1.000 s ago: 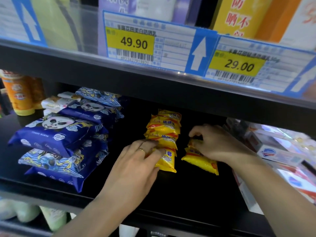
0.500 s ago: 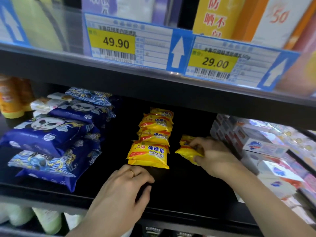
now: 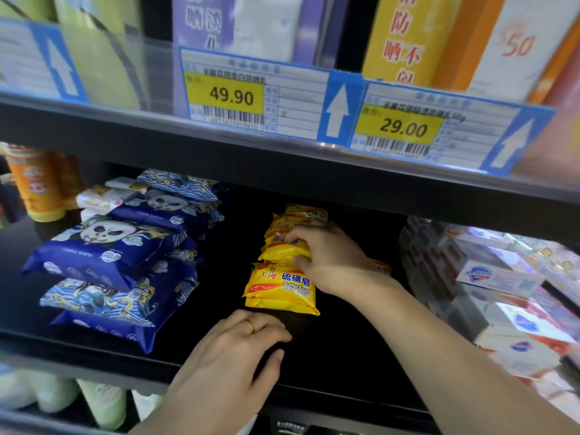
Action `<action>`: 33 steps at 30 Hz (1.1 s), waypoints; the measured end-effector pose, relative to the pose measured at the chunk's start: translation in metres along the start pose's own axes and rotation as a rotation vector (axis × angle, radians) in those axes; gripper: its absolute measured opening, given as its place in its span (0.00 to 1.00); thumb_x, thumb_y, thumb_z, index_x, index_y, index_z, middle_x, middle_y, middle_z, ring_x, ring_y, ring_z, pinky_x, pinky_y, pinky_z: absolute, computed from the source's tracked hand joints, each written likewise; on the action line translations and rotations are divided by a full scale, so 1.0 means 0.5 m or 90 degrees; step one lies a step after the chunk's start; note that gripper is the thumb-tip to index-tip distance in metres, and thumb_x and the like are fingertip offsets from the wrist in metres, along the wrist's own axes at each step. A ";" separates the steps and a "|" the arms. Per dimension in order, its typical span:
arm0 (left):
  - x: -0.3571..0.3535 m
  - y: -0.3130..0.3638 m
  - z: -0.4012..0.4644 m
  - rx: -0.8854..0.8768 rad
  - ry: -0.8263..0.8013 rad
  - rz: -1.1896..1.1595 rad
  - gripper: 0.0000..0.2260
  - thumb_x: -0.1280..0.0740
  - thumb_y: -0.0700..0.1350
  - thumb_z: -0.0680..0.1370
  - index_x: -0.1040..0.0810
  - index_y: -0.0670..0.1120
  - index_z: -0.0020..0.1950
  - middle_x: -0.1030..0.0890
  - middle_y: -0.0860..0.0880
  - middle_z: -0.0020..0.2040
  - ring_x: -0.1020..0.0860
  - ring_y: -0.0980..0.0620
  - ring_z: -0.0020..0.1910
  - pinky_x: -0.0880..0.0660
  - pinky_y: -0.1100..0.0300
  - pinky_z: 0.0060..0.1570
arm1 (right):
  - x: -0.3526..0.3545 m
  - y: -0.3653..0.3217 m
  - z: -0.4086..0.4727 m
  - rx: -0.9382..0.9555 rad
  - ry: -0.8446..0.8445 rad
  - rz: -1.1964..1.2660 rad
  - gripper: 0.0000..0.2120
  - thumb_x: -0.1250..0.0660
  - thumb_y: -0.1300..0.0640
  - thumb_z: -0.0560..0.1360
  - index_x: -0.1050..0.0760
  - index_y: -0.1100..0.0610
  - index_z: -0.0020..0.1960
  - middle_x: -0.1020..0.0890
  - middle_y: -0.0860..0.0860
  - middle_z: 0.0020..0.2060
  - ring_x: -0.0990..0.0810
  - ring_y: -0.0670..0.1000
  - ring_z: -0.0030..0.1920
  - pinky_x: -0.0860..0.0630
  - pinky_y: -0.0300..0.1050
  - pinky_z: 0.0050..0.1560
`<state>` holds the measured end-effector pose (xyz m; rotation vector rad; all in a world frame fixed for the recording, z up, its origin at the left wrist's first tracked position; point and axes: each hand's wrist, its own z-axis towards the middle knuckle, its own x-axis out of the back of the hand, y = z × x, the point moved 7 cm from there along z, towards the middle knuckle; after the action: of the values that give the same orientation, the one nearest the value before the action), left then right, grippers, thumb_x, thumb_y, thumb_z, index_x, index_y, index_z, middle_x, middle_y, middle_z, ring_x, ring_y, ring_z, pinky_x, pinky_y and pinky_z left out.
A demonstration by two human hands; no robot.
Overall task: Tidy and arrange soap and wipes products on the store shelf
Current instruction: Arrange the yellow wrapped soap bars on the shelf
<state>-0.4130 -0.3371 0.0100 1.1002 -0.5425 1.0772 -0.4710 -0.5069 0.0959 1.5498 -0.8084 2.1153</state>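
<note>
Head view: right hand (image 3: 326, 255) now holds a soap bar (image 3: 284, 251) over the stack.

Right hand (image 3: 326, 255) pinches a yellow soap pack (image 3: 284, 251) on the row; left hand (image 3: 229, 362) rests on the shelf (image 3: 329, 356).

Yellow soap pack (image 3: 280, 288) read "Sulfur Soap". Shelf price tags showed 49.90 (image 3: 230, 96) and 29.00 (image 3: 403, 128). Orange-white box (image 3: 514, 45) bore "50".
</note>
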 end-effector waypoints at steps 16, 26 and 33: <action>0.028 -0.031 -0.033 -0.038 -0.097 0.139 0.24 0.43 0.70 0.80 0.22 0.62 0.70 0.24 0.64 0.69 0.27 0.62 0.67 0.26 0.61 0.60 | -0.069 0.247 -0.060 -0.285 -0.177 0.018 0.32 0.35 0.55 0.79 0.41 0.41 0.79 0.41 0.49 0.80 0.43 0.61 0.79 0.37 0.56 0.75; 0.011 -0.068 -0.050 -0.058 -0.156 0.122 0.39 0.51 0.83 0.71 0.50 0.72 0.80 0.53 0.76 0.77 0.58 0.73 0.75 0.47 0.63 0.72 | -0.023 0.202 -0.159 -0.223 0.060 0.038 0.17 0.34 0.61 0.80 0.24 0.44 0.64 0.22 0.50 0.63 0.25 0.57 0.65 0.26 0.50 0.63; 0.028 -0.069 -0.045 -0.069 -0.140 0.131 0.39 0.43 0.81 0.70 0.34 0.66 0.78 0.34 0.64 0.75 0.37 0.59 0.74 0.29 0.52 0.68 | 0.072 0.074 -0.231 -0.112 0.282 0.069 0.15 0.30 0.63 0.77 0.19 0.45 0.58 0.17 0.49 0.53 0.19 0.55 0.54 0.22 0.53 0.55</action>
<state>-0.3793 -0.3128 -0.0030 1.0900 -0.8945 1.0953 -0.5885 -0.4602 0.0964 0.9176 -0.8994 2.2731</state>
